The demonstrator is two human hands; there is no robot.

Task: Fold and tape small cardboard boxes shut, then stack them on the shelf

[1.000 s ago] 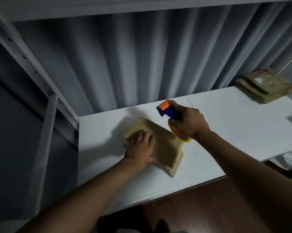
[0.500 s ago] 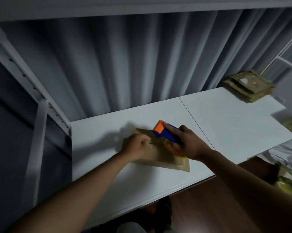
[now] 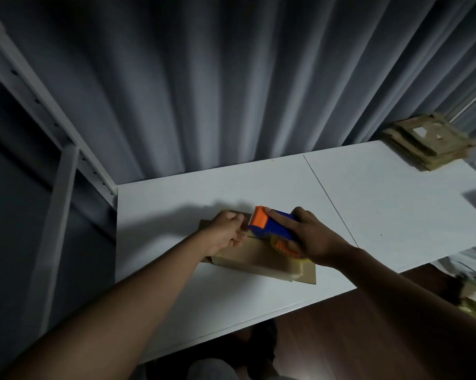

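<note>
A small brown cardboard box (image 3: 258, 259) lies flat on the white shelf board (image 3: 176, 204). My right hand (image 3: 311, 237) grips a blue and orange tape dispenser (image 3: 269, 226) and holds it down on the box's top. My left hand (image 3: 227, 231) sits at the box's far left end with its fingers curled beside the dispenser's orange nose; whether it pinches the tape end or only holds the box I cannot tell. Clear tape shows at the box's right end.
A stack of flattened cardboard boxes (image 3: 428, 144) lies at the far right back of the shelf. A grey curtain (image 3: 231, 78) hangs behind. A white metal upright (image 3: 58, 215) stands at the left. Wooden floor shows below the shelf's front edge.
The box went from tilted up to lying flat. My right hand brought the tape dispenser down onto it, and my left hand shifted to the box's far left end.
</note>
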